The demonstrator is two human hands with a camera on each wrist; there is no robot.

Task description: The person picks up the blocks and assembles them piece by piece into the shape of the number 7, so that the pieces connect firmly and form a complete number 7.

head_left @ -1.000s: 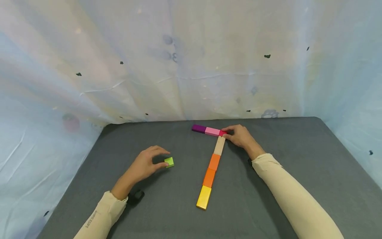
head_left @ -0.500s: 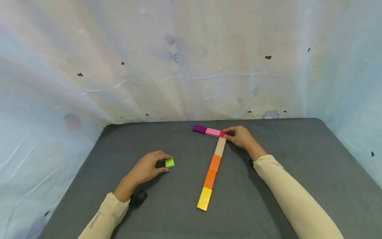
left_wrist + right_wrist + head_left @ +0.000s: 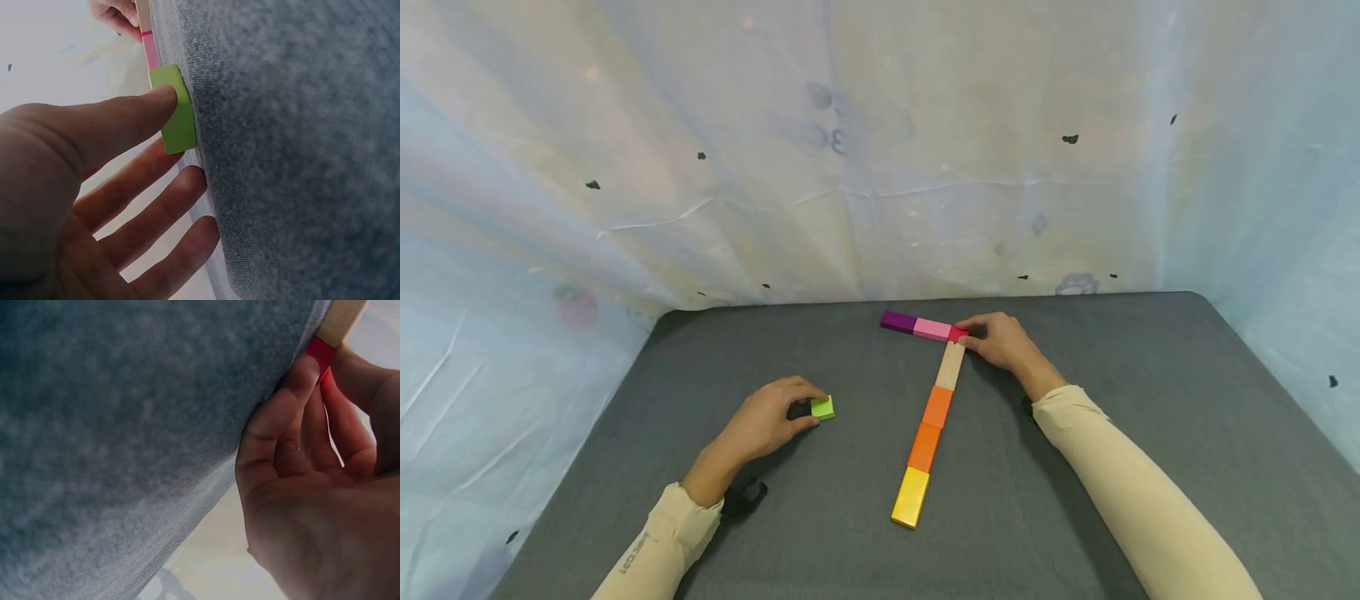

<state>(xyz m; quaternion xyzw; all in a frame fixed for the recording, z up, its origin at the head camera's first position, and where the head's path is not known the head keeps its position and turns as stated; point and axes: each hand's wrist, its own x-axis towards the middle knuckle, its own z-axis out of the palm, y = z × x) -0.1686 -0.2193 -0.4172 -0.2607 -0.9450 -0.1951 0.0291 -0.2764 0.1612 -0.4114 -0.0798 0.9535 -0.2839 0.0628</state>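
My left hand [image 3: 771, 418] pinches a small lime-green block [image 3: 823, 408] between thumb and index finger, low over the grey cloth. In the left wrist view the thumb lies on the face of the green block [image 3: 177, 125], and the other fingers are spread. At the far end of a row of blocks, my right hand [image 3: 1009, 345] holds a red block [image 3: 956, 333] in its thumb and fingertips. The red block meets a pink block [image 3: 932, 330], which touches a purple block [image 3: 898, 321] to its left. Nearer than the red one lies a plain wooden block [image 3: 951, 365].
From the wooden block, two orange blocks [image 3: 937, 407] and a yellow block [image 3: 911, 497] continue the line toward me. All lie on a grey cloth-covered table [image 3: 1037, 517]. Pale patterned sheets [image 3: 925, 150] hang behind and beside it.
The left index finger has come down onto the green block, which earlier showed a gap under that finger. The right hand stays on the red block, and the row has not moved.
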